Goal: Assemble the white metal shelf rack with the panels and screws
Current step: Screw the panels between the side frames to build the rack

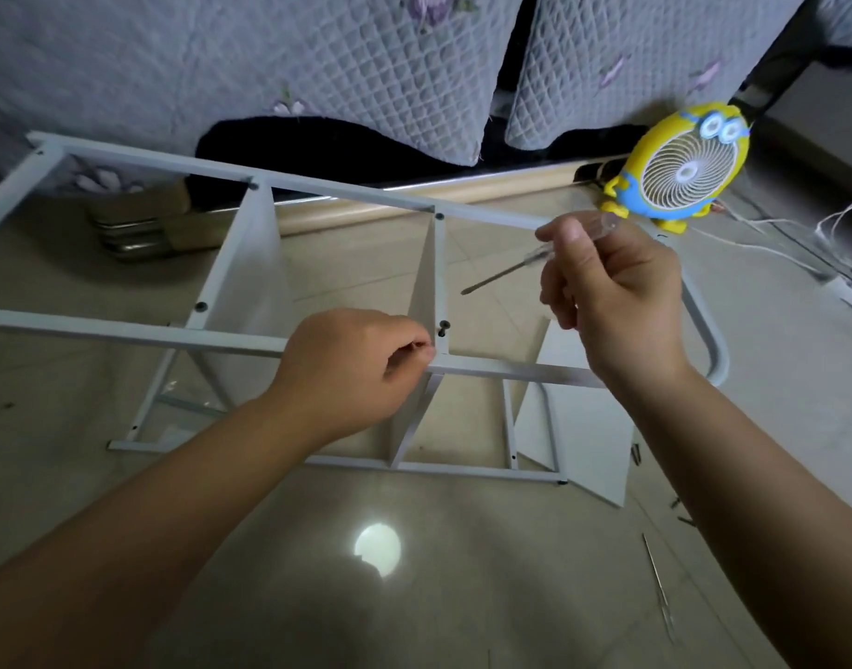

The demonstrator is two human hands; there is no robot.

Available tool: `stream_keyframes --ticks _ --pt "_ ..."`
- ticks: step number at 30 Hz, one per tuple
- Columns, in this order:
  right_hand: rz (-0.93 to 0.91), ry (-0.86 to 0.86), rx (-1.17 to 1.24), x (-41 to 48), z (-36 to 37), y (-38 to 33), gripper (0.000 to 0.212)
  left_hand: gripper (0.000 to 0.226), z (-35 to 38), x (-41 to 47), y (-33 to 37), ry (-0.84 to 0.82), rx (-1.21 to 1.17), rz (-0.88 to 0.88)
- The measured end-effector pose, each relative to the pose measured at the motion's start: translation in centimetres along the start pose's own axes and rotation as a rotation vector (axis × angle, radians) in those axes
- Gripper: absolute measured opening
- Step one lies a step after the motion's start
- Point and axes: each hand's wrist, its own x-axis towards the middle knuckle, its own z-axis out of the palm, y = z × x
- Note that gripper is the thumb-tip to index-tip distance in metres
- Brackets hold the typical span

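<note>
Two hands were up over the rack [125, 330], which lay on its side on the tiled floor [318, 572]. Its long axis ran left to right across the view, and the right end sat a touch nearer than the left. Two white panels stood fitted crosswise between the rails: one panel [250, 263] toward the left, a second panel [426, 282] near the middle.

The left hand [351, 374] hovered at the near upper rail, right by that second panel. Its fingers were curled, and thumb and forefinger pinched a small dark piece [418, 346], too small to name. Just beside it, a dark screw [444, 325] stood in the panel's flange.

The right hand [617, 301] was raised and apart from the left. It gripped a screwdriver [501, 275] by its clear handle, with the shaft slanting down and left and the tip aimed toward that screw but well short of it.

A loose panel [588, 437] lay flat on the floor under the rack's right end, with loose screws [635, 453] scattered just beyond its right edge. At the far right stood a yellow fan [680, 171], and a grey quilt [318, 65] hung along the far edge.
</note>
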Motion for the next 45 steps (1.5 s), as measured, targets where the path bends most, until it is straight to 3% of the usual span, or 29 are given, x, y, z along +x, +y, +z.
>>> stream_keyframes --ticks 4,17,31,34,38,45 --pt "-0.010 0.091 0.037 0.6 1.3 -0.2 0.027 0.036 -0.2 -0.2 -0.3 -0.035 -0.044 0.057" --pt "-0.071 0.017 -0.082 0.7 1.3 0.2 0.026 0.028 0.9 -0.6 -1.0 0.108 0.052 0.214" --pt "-0.372 -0.254 -0.420 2.6 2.2 -1.6 0.044 0.030 1.8 -0.7 -1.1 0.188 0.101 0.284" --pt "-0.327 -0.223 -0.383 2.3 1.9 -1.2 0.042 0.030 2.0 -0.7 -1.1 0.215 0.112 0.264" --pt "-0.311 -0.192 -0.307 1.8 1.8 -0.8 0.023 0.030 2.2 -0.9 -0.9 0.246 0.130 0.251" --pt "-0.317 -0.194 -0.327 1.9 1.8 -0.9 0.024 0.029 2.2 -1.0 -0.7 0.293 0.137 0.262"
